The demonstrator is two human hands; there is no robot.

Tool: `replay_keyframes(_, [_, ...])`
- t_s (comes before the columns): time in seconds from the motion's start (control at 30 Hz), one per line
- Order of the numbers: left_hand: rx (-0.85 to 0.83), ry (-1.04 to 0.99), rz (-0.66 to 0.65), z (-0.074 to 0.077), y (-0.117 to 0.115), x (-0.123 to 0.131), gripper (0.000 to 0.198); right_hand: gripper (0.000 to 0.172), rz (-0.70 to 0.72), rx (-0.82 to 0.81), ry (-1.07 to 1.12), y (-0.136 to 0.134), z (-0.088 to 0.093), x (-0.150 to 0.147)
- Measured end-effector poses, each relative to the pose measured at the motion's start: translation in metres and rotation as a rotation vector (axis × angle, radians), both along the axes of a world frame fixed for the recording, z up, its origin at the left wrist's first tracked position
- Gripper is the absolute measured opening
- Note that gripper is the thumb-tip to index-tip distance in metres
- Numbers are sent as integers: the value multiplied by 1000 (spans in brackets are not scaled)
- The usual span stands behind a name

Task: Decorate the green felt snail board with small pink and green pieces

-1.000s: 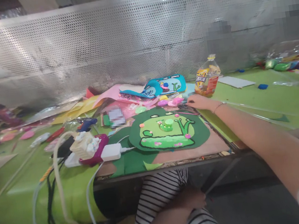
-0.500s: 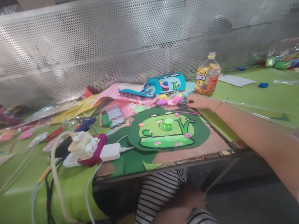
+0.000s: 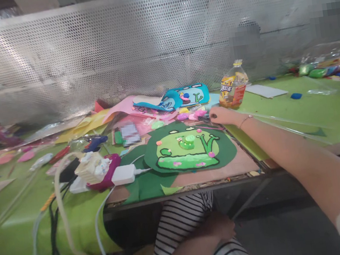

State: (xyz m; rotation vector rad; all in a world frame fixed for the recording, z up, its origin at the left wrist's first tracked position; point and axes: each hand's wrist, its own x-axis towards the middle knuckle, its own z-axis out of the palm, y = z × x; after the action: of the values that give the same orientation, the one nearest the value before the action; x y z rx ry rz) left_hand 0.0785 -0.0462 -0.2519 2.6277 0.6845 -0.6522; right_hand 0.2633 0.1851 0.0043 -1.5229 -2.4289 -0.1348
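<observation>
My right hand (image 3: pixel 222 116) reaches far across the table, its fingers closed on a small dark tool (image 3: pixel 204 119), perhaps scissors, at the top right edge of a green felt frog picture (image 3: pixel 188 147). That picture lies on a brown board (image 3: pixel 240 164) at the table's front. Pink and yellow foam bits (image 3: pixel 191 115) lie just left of the hand. My left hand (image 3: pixel 219 225) rests below the table edge on my lap over striped trousers, fingers curled; what it holds, if anything, is hidden.
A drink bottle (image 3: pixel 232 86) stands just behind my right hand. A blue felt piece (image 3: pixel 184 96) and pink sheets lie at the back. A white charger (image 3: pixel 124 174), a magenta case and cables sit at the left. A perforated metal screen (image 3: pixel 146 42) backs the green table.
The view has drifted slightly; both hands stay where they were.
</observation>
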Motion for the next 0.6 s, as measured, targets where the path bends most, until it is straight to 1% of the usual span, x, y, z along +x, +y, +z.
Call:
replay_keyframes(0.17, [-1,-12,5,-4,0,-1,40,8,6,138,36,-2,4,-1])
replay_keyframes(0.3, [-9,-29,2,-7,1,-2,43,11,-48,282,116,-2,9,3])
replay_keyframes(0.37, [-13,-33,2,-8,1,-2,45,14,-73,303,150,-4,12,5])
replay_keyframes(0.43, [-13,-35,2,-8,1,-2,44,15,-41,268,165,-7,14,4])
replay_keyframes(0.5, [-8,-38,5,-8,1,-2,42,16,38,183,165,-11,15,1])
replay_keyframes(0.6, [-6,-36,13,-9,0,-1,41,16,146,-46,108,-17,18,-8])
